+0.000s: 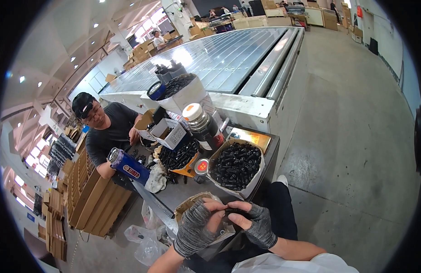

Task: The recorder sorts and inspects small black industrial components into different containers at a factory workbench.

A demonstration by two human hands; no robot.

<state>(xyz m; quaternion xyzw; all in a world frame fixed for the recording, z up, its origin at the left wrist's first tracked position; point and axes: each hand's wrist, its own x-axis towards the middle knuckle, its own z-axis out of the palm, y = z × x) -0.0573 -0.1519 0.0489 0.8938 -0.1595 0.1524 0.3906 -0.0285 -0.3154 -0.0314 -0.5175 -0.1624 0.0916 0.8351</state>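
My left hand (197,225) and my right hand (255,222) wear grey knitted fingerless gloves. They meet low in the picture, fingertips pinched together on a small black part (232,211). Fingers cover most of it, so its exact kind cannot be made out. Below and behind the hands stands an open cardboard box (188,204), its contents largely hidden. Just beyond them, a white-sided box is full of small black plastic pieces (235,166). To its left lie a round tin with a red-and-white lid (202,166) and an orange-edged bag of longer black pieces (178,155).
A large jar with a white lid (205,127), a blue can (128,167) and a rag (156,179) stand about the dark table. A co-worker (115,132) sits across at left. Behind is a wide roller-edged machine bed (210,59); plastic bags (149,245) hang at lower left.
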